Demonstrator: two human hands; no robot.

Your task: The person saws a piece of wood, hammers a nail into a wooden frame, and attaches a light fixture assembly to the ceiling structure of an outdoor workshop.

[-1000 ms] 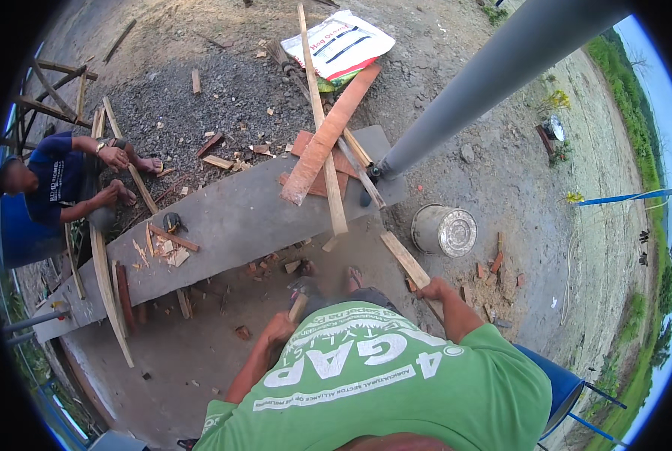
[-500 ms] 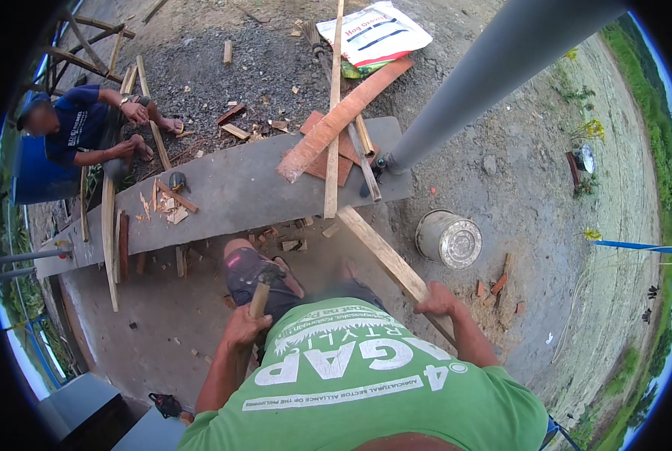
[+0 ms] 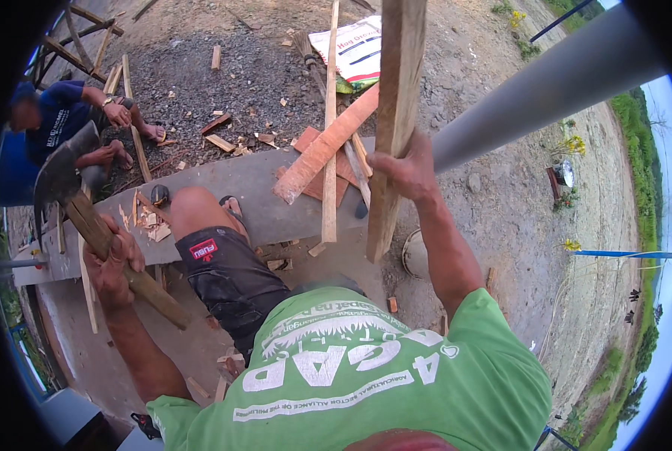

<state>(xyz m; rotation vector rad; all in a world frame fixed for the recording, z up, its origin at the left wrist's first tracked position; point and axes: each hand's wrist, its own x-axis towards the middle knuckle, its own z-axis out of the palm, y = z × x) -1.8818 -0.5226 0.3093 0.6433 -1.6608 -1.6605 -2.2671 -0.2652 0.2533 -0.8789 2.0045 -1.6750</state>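
Note:
My left hand (image 3: pixel 114 264) is wrapped round the wooden handle of a claw hammer (image 3: pixel 67 169), raised at the left with its metal head up and away from me. On the right, my right hand (image 3: pixel 409 174) grips a thick wooden plank (image 3: pixel 394 98) by its edge, and the plank stands nearly upright in front of me. Its top end runs out of the picture. Behind it, a long thin wooden strip (image 3: pixel 330 150) lies across a reddish board (image 3: pixel 328 143) on the concrete ledge (image 3: pixel 268 173).
A co-worker (image 3: pixel 65 124) sits at the far left beside wooden strips. Wood chips (image 3: pixel 154 224) lie on the ledge. A grey post (image 3: pixel 531 90) slants at the right, near a pail (image 3: pixel 415 254) partly behind my arm. A printed sack (image 3: pixel 351 49) rests on the ground beyond.
Both hands have risen, the left bringing the hammer up leftward, the right tilting the plank from slanted to nearly upright. My left leg has stepped forward onto the ledge.

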